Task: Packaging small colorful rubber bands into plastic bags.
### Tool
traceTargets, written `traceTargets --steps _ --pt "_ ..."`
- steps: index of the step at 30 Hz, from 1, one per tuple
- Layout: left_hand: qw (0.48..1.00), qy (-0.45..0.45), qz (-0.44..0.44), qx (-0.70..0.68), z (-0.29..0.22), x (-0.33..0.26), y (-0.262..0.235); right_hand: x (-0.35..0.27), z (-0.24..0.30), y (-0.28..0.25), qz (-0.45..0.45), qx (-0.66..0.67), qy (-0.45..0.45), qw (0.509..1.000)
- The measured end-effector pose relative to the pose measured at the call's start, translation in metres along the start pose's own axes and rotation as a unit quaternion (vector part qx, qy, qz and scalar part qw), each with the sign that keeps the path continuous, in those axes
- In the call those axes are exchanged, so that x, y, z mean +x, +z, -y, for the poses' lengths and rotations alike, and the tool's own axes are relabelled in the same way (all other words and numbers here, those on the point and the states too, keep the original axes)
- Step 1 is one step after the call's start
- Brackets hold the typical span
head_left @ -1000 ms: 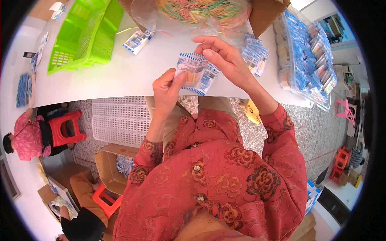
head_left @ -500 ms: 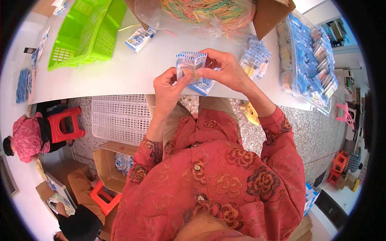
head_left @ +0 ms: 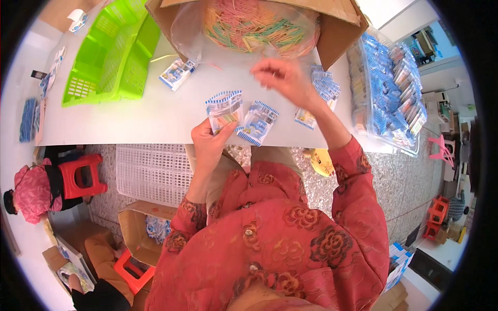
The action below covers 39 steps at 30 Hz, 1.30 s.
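My left hand [head_left: 210, 139] pinches a small clear packet [head_left: 224, 108] with blue striped ends by its lower edge. Several thin pale coloured sticks show inside that packet. Beside it, a second blue-and-white packet [head_left: 259, 122] lies on the table near its front edge. My right hand [head_left: 290, 85] is raised over the table, a little blurred, with its fingers loosely apart and nothing visible in them. Beyond it, a heap of thin pink, green and yellow sticks [head_left: 259, 26] fills a clear plastic bag inside a cardboard box [head_left: 340, 33].
A green basket [head_left: 111, 62] stands at the left; a single packet [head_left: 177, 74] lies to its right. More packets [head_left: 324, 88] are piled right of my right hand. A clear bin [head_left: 360, 103] full of packets stands at the right edge. Two people sit at the lower left.
My right hand has let go of the packet and moved up toward the bag of sticks. My left hand keeps hold of the packet, now slightly to the left. The whole view has shifted a little.
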<state>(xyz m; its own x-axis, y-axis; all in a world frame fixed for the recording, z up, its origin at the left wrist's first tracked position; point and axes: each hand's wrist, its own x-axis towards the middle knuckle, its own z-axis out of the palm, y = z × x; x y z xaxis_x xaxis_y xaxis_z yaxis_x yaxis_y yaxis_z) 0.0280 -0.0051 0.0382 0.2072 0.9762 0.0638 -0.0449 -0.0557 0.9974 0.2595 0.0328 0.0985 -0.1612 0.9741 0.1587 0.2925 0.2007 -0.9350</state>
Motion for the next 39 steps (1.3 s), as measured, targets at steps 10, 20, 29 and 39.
traceTargets --steps 10,20,29,39 --pt "1.000 -0.012 -0.005 -0.015 0.007 0.006 -0.006 0.088 -0.107 -0.097 -0.111 -0.532 -0.036 0.839" --pt "0.999 -0.030 0.033 -0.031 0.007 0.014 0.000 0.100 -0.126 -0.087 0.049 -0.694 -0.083 0.713" --pt "0.998 -0.035 0.036 -0.024 0.009 0.016 -0.001 0.093 -0.128 -0.078 0.021 -0.698 -0.076 0.711" --pt "1.000 0.021 0.017 0.014 0.010 0.013 0.007 0.060 -0.038 -0.063 -0.161 -0.262 -0.024 0.951"
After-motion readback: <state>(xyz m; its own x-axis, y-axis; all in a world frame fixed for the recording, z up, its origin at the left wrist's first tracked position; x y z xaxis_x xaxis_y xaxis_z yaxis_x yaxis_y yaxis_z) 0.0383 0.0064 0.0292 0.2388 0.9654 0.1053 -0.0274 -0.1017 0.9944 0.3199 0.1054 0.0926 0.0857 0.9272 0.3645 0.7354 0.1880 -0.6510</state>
